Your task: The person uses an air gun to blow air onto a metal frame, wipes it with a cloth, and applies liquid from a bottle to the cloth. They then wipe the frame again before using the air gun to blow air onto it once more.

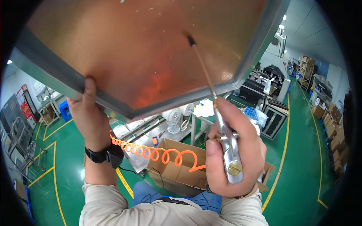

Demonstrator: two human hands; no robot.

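My left hand grips the near left edge of a large framed sheet, its thumb over the grey metal frame's rim. The sheet is tilted up before me, with a coppery, shiny face and small pale specks. In my right hand is a silver air blow gun, my fingers wrapped round its body and my thumb at its side. Its long thin nozzle points up at the sheet and ends in a dark tip near the surface; whether they touch I cannot tell. An orange coiled air hose runs from the left to behind my right hand.
Below my hands stands an open cardboard box. Behind it, a metal bench carries white reels. Machinery stands at the right, with shelves and boxes along the wall. A blue stool is at the left.
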